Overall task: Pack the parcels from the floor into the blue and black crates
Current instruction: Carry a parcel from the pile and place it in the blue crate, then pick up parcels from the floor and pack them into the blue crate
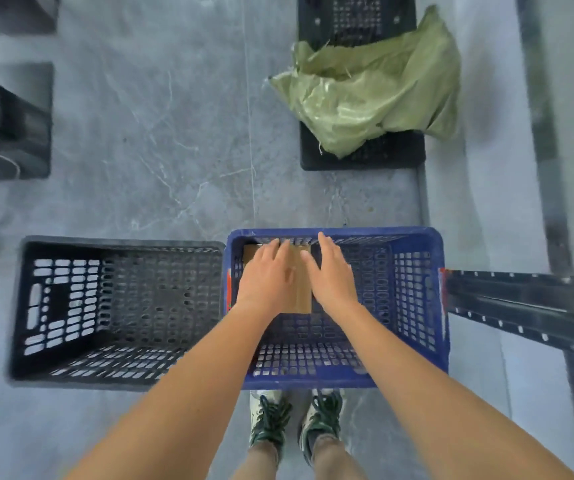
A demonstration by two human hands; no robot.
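Both hands (pixel 299 275) flat on parcel (pixel 301 289) in blue crate (pixel 413 292), black crate (pixel 119 310) alongside.

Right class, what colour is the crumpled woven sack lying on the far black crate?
Pale green crumpled woven sack, clearest in the head view.

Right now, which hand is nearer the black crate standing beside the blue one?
Left. The left hand is at the blue crate's left side, next to the black crate; the right hand lies farther right, over the cardboard parcel.
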